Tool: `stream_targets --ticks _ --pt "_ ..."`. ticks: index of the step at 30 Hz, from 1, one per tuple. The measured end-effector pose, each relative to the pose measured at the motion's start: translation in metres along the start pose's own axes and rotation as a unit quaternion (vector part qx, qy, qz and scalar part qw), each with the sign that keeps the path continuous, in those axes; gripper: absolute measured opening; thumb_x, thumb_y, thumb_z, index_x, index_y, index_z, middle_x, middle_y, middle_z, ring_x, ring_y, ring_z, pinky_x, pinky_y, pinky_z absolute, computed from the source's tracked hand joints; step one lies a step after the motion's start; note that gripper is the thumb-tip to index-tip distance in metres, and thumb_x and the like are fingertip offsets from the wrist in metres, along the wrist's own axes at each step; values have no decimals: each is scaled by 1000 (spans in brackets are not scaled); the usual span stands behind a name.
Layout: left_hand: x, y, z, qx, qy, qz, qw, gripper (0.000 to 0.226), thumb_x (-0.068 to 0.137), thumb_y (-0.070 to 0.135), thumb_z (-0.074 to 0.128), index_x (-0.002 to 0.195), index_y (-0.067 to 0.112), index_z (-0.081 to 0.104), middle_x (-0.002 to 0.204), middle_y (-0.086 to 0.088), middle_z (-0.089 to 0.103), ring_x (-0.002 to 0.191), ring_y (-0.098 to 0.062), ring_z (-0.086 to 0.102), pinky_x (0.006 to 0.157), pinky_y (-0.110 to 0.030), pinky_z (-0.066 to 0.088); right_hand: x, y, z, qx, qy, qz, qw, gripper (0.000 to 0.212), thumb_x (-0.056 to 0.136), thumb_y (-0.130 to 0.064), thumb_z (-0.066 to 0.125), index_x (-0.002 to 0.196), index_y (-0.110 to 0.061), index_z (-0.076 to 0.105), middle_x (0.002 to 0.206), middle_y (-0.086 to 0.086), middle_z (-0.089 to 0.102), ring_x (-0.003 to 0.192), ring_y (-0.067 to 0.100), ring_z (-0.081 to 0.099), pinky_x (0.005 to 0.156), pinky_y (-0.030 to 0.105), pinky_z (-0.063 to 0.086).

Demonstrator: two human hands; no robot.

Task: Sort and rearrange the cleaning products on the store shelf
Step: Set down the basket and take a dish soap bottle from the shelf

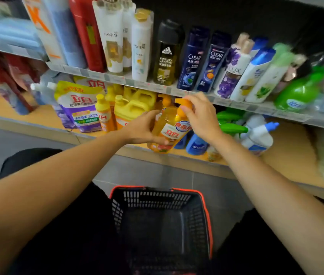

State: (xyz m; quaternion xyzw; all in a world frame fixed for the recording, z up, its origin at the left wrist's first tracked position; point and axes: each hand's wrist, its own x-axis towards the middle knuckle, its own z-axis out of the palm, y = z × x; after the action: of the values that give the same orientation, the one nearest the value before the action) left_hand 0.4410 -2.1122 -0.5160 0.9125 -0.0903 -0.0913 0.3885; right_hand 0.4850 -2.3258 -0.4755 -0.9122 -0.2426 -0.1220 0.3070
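Two shelves were stocked: shampoos [188,60] lined the upper shelf [157,87]. A black basket [204,205] sat on the floor below. An orange pump bottle [167,128] tilted at the wooden lower shelf's [288,153] front edge, beside yellow jugs [135,108]. The left hand's [143,130] fingers wrapped its body, and the right hand's [198,114] fingers clamped its pump.

Upper shelf [157,87]: three Pantene bottles [110,38], one Adidas bottle [167,56], two dark-blue Clear bottles [193,60]. Lower shelf [288,155]: one purple refill pouch [79,108], at least two yellow jugs [133,110]. One orange pump bottle [169,130]. One basket [157,197]. Two hands: left hand [143,128], right hand [198,114].
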Motion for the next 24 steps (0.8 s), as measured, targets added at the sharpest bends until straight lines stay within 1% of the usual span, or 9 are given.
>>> stream_targets --ticks 3,6,8,10,11,15,18,21,24 --pt "-4 21 10 -151 -23 47 987 99 64 32 96 147 24 43 139 5 60 125 -14 60 106 -46 51 -8 -12 -36 24 54 7 998 27 99 -21 57 119 -6 66 104 8 56 92 16 52 80 26 36" --pt "-7 29 18 -200 -21 57 978 94 66 26 95 145 25 44 136 3 63 123 -17 63 102 -48 54 -20 -12 -59 56 94 34 993 27 101 -21 56 120 -6 67 110 10 63 94 11 52 79 20 39" --pt "-6 33 23 -237 -34 62 969 85 66 25 95 138 25 52 128 2 69 116 -16 68 97 -45 58 -29 -7 -67 98 121 49 987 25 100 -22 58 118 -7 68 108 8 65 92 16 56 83 28 48" --pt "-5 41 31 -261 -44 59 963 80 60 29 97 129 29 57 119 7 73 108 -11 71 87 -35 61 -43 -2 -70 160 143 76 974 24 98 -23 61 117 -11 68 105 9 67 94 27 62 85 43 54" --pt "-6 45 37 -268 -50 55 960 78 60 29 97 127 29 58 117 9 74 106 -10 72 84 -31 62 -52 0 -70 194 154 90 965 24 97 -24 63 118 -12 67 103 8 68 94 28 64 84 46 55" --pt "-11 49 66 -297 -71 23 952 70 67 16 94 127 25 59 117 7 75 107 -15 72 81 -28 61 -87 15 -62 256 186 139 938 37 95 -24 66 131 -14 59 107 -6 65 91 22 68 81 38 59" --pt "-19 47 78 -294 -109 10 950 68 70 15 92 129 22 59 119 2 74 109 -18 72 85 -33 61 -116 27 -45 279 188 183 924 47 92 -30 71 134 -16 57 115 -1 67 94 22 68 81 40 59" --pt "-28 47 82 -287 -134 0 948 65 72 14 91 129 22 61 119 1 75 108 -20 72 81 -30 61 -154 36 -27 353 173 200 898 59 82 -28 80 136 -23 55 120 -1 68 101 12 69 77 27 58" --pt "-38 53 87 -300 -154 -8 941 66 74 15 89 132 21 60 122 -3 74 112 -24 71 89 -36 60 -169 36 -23 425 127 207 872 50 78 -27 84 124 -33 64 115 -3 72 103 11 70 80 24 56"
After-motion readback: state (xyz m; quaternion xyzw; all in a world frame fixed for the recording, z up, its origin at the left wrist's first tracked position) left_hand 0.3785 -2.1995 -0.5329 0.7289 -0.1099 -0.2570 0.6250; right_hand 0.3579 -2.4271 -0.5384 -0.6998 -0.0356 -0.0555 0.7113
